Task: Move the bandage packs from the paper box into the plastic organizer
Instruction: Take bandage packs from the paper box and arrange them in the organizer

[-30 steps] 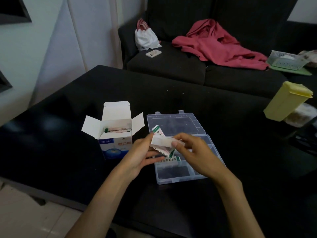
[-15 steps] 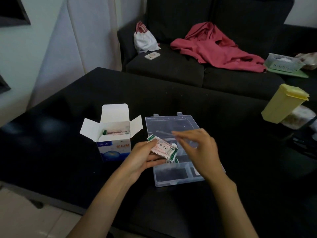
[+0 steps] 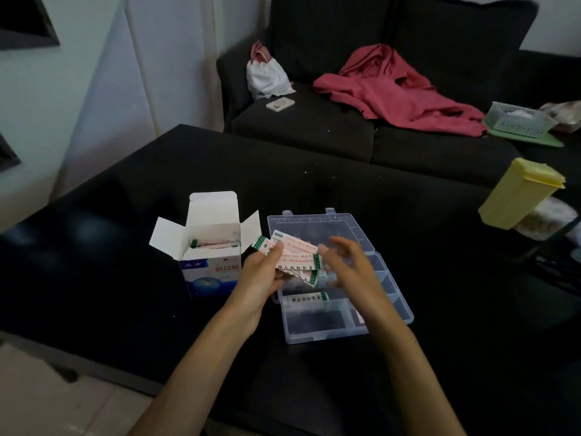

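Your left hand (image 3: 262, 272) pinches a fanned sheaf of bandage packs (image 3: 297, 254) above the plastic organizer (image 3: 390, 305), left edge, long axes pointing right. Right hand (image 3: 349, 265), fingers spread and empty, sits just right of them, nearer. More packs remain in the paper box (image 3: 210, 262).

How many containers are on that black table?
3: the open paper box at left, the clear organizer beside it, and the yellow tub at the right edge. Others may sit beyond the frame.
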Tool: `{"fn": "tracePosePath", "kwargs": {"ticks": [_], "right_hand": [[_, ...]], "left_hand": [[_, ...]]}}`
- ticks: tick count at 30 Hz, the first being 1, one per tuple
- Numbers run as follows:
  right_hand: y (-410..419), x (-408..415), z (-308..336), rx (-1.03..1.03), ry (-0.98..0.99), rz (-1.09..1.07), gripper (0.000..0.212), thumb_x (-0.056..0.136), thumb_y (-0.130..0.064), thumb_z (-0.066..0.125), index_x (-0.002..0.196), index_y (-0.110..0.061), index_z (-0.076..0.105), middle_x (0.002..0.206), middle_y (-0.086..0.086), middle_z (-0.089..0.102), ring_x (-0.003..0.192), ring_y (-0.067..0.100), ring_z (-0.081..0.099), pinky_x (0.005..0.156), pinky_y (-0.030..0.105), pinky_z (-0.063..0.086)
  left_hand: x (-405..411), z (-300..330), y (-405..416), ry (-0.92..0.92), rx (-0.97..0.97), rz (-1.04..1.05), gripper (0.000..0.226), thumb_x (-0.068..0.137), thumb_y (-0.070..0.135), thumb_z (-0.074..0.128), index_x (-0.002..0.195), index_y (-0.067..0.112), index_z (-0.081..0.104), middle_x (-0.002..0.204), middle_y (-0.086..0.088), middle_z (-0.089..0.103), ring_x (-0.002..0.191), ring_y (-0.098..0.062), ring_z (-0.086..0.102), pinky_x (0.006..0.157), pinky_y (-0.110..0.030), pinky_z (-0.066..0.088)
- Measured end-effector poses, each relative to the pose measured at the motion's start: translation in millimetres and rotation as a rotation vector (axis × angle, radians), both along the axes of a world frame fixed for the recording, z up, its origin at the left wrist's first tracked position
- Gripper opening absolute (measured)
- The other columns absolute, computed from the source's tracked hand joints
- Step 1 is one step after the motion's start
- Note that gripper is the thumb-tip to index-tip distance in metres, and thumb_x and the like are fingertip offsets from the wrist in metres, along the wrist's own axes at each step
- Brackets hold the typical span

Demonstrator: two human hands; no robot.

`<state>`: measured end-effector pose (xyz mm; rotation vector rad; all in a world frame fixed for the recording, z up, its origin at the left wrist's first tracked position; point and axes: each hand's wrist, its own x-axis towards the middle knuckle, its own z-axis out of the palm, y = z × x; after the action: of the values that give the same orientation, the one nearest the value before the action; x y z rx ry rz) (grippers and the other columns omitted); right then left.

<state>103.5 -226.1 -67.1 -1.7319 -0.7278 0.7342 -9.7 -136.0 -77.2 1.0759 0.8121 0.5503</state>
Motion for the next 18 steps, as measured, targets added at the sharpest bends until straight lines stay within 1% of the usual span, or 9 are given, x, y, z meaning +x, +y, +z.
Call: {"fn": "tracePosePath", "kwargs": {"ticks": [2,4,6,8,10,12,14,16,18], "right_hand": [[1,-3,1,-0.074,0.235,0.055,0.040,0.094,-0.038,0.052,0.129,-0.019,0.043,0.111,0.001,0.061,0.090,0.011,0.064,0.067,0.019,0.051],[4,-6,1,-0.067,0.339,0.072,0.035,0.095,-0.032,0.053,0.125,-0.015,0.047,0.107,0.007,0.066,0.083,0.013,0.067,0.064,0.022,0.052],[6,-10,1,-0.025,0.348,0.073,0.027,0.097,-0.024,0.050,0.121,-0.012,0.051,0.099,0.005,0.067,0.073,0.009,0.063,0.062,0.020,0.050],[7,-13,0,0.000,0.311,0.065,0.023,0.098,-0.019,0.048,0.120,-0.011,0.053,0.093,0.004,0.066,0.068,0.007,0.058,0.061,0.019,0.048],[6,-12,2,0.009,0.287,0.065,0.021,0.099,-0.017,0.046,0.117,-0.012,0.054,0.090,0.003,0.067,0.065,0.004,0.057,0.061,0.018,0.048],[4,-10,3,0.010,0.304,0.081,0.019,0.098,-0.015,0.047,0.114,-0.013,0.056,0.091,0.002,0.068,0.068,0.003,0.060,0.061,0.016,0.049],[3,-10,5,0.003,0.318,0.094,0.018,0.097,-0.015,0.049,0.113,-0.013,0.057,0.096,0.003,0.069,0.076,0.007,0.062,0.063,0.017,0.051],[3,-11,6,0.012,0.329,0.101,0.018,0.097,-0.015,0.049,0.113,-0.012,0.058,0.097,0.003,0.069,0.076,0.009,0.061,0.063,0.017,0.050],[7,-16,6,0.029,0.334,0.096,0.017,0.098,-0.014,0.046,0.111,-0.011,0.056,0.092,0.004,0.068,0.068,0.008,0.058,0.059,0.018,0.048]], "left_hand": [[1,1,-1,0.001,0.031,-0.010,0.028,0.101,0.029,0.040,0.114,0.016,0.061,0.103,-0.002,0.072,0.098,-0.011,0.067,0.089,-0.027,0.049],[4,1,-4,0.010,0.042,-0.022,0.030,0.101,0.032,0.039,0.116,0.017,0.060,0.103,-0.001,0.071,0.097,-0.010,0.066,0.089,-0.027,0.048],[7,2,-7,0.040,0.069,-0.017,0.030,0.101,0.035,0.036,0.116,0.020,0.058,0.103,0.002,0.069,0.094,-0.007,0.064,0.083,-0.023,0.048],[9,1,-9,0.074,0.158,0.015,0.027,0.101,0.038,0.034,0.112,0.024,0.055,0.098,0.008,0.065,0.087,-0.001,0.061,0.070,-0.014,0.046],[10,0,-8,0.068,0.255,0.076,0.029,0.098,0.042,0.037,0.116,0.023,0.052,0.103,0.007,0.064,0.086,-0.002,0.061,0.066,-0.014,0.050],[10,0,-6,0.035,0.357,0.144,0.025,0.097,0.039,0.040,0.117,0.025,0.050,0.107,0.007,0.061,0.085,-0.002,0.062,0.067,-0.017,0.055],[11,2,-4,0.006,0.426,0.174,0.020,0.098,0.037,0.038,0.109,0.026,0.052,0.098,0.010,0.060,0.076,0.003,0.064,0.063,-0.013,0.054],[12,0,-4,-0.006,0.441,0.195,0.031,0.099,0.039,0.034,0.101,0.020,0.058,0.090,0.006,0.064,0.071,0.007,0.065,0.059,-0.011,0.051],[13,-5,-4,0.066,0.496,0.242,0.045,0.098,0.043,0.033,0.096,0.009,0.063,0.086,-0.003,0.069,0.071,-0.003,0.068,0.056,-0.011,0.049]]}}
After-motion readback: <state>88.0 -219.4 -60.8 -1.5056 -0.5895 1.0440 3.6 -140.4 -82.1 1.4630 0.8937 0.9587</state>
